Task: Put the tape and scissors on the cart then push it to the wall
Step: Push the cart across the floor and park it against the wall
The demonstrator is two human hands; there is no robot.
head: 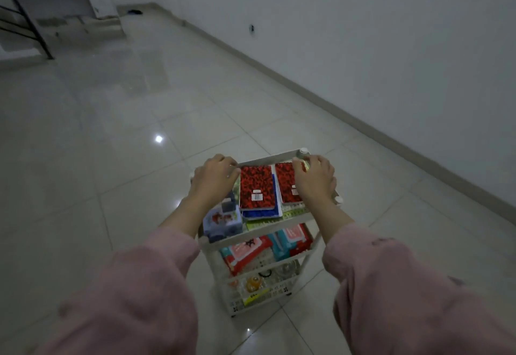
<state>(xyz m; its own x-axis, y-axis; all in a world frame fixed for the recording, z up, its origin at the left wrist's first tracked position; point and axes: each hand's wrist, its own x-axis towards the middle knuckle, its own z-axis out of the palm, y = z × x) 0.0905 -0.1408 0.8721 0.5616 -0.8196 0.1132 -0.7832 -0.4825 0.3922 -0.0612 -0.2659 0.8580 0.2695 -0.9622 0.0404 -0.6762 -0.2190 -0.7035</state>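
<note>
A white three-tier cart (268, 158) stands on the tiled floor in front of me. My left hand (215, 178) curls over the far left rim of its top shelf. My right hand (315, 178) grips the far right corner. Just past its fingertips sits a clear roll that looks like the tape (303, 156). Two red notebooks (255, 184) lie flat between my hands, over a blue one. I cannot see the scissors; my hands and pink sleeves hide part of the top shelf.
A white wall (391, 47) with a baseboard runs diagonally to the right of the cart, with a socket (252, 28) low on it. A staircase with a black railing (42, 28) is far left. The cart's lower shelves hold packets (245, 251) and small items.
</note>
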